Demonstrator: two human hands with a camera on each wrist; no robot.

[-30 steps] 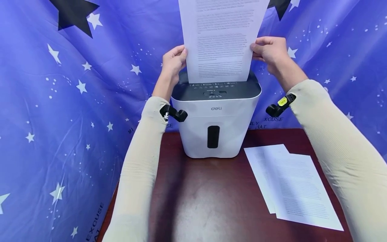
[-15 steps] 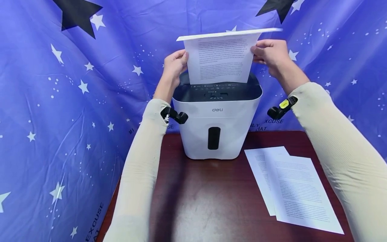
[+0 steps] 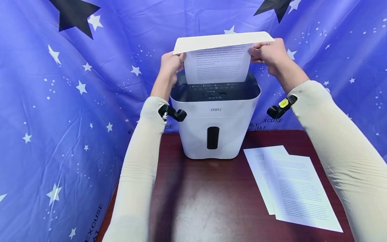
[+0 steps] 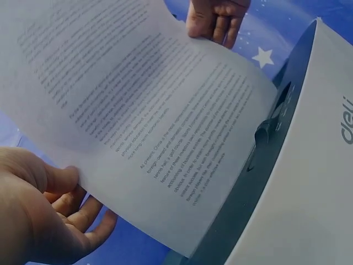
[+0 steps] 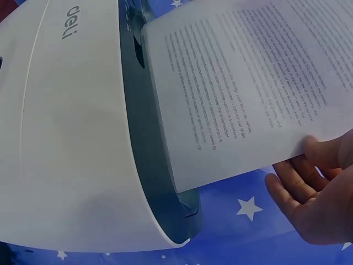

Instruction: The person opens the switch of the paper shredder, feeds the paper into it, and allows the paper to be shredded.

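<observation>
A printed sheet of paper (image 3: 222,65) stands over the dark top of a white paper shredder (image 3: 196,131), its lower edge at the slot. The sheet's upper part folds forward toward me, showing its blank back. My left hand (image 3: 171,65) pinches the left edge between thumb and fingers; in the left wrist view the thumb of that left hand (image 4: 41,210) lies on the printed side. On the opposite edge my right hand (image 3: 269,55) pinches the paper, also seen in the right wrist view, where the right hand (image 5: 322,190) has its other fingers behind the sheet.
Two printed sheets (image 3: 302,191) lie overlapping on the dark red table (image 3: 208,195), right of the shredder. A blue curtain (image 3: 75,134) with stars hangs close behind and to the left. Black wrist cameras stick out from both sleeves.
The sheet's upper part, upright a second ago, has flopped forward over the hands. Both hands keep their pinch on its edges at nearly the same height.
</observation>
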